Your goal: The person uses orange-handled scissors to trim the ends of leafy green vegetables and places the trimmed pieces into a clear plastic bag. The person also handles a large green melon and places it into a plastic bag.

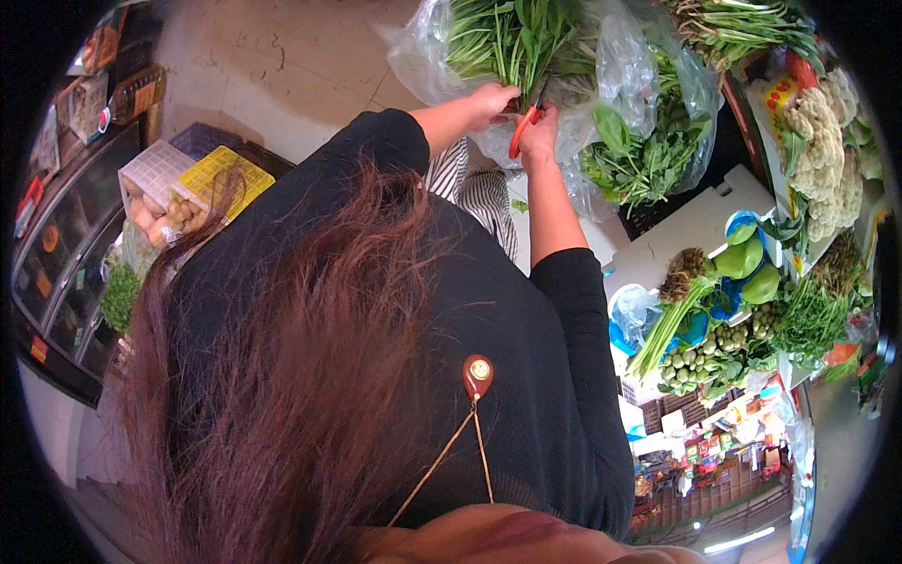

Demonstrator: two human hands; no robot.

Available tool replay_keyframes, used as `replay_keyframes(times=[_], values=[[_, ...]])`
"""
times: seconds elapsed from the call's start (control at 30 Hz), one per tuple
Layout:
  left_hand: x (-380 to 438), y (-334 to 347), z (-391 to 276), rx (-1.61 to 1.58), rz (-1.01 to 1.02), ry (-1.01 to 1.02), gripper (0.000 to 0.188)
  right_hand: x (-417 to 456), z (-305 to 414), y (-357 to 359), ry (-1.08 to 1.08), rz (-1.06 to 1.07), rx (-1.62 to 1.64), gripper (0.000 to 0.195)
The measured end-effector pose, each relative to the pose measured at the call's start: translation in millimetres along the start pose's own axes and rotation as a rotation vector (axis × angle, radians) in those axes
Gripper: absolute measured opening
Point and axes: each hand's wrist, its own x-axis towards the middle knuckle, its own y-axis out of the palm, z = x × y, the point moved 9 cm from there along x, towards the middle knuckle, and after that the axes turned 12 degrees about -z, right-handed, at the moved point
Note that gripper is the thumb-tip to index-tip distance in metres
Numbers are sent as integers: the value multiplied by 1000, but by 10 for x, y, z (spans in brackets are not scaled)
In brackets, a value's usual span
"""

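My right hand (540, 134) grips scissors by their red-orange handles (523, 131), with the dark blades pointing up toward the stems. Just left of it, my left hand (493, 106) is closed at the lower stem ends of a bunch of leafy greens (518, 42); its fingertips are partly hidden. The long green stems fan out away from me. They lie in a large clear plastic bag (416, 53), whose crumpled edge spreads around both hands. Right of my right wrist, more leafy greens (645, 158) spill from a second clear plastic bag (697, 158).
At right stand cauliflowers (817, 162), green gourds (743, 261) and a bundle of rooted stalks (673, 310). A white foam box lid (697, 218) lies nearer. Behind my left side are a yellow plastic basket (236, 176), a white basket (155, 173) and a glass-fronted display case (63, 261).
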Motion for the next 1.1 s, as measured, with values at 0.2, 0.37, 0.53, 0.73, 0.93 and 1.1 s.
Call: replay_keyframes(times=[0.2,0.37,0.53,0.73,0.93,1.1], values=[[-554,-24,-181,74,81,78,35,-307,521,-192,-95,71,91,48],[-876,-224,-285,218,69,132,35,-616,772,-327,132,217,329,47],[-1176,-180,-318,426,155,227,37,-736,912,-474,138,179,450,50],[-1159,-20,-288,602,285,406,47,-876,1098,-478,132,224,468,40],[-1363,78,-480,758,400,537,65,-796,1071,-483,189,263,689,33],[-1545,175,-489,-16,583,-38,97,-1017,1456,-718,307,380,965,28]])
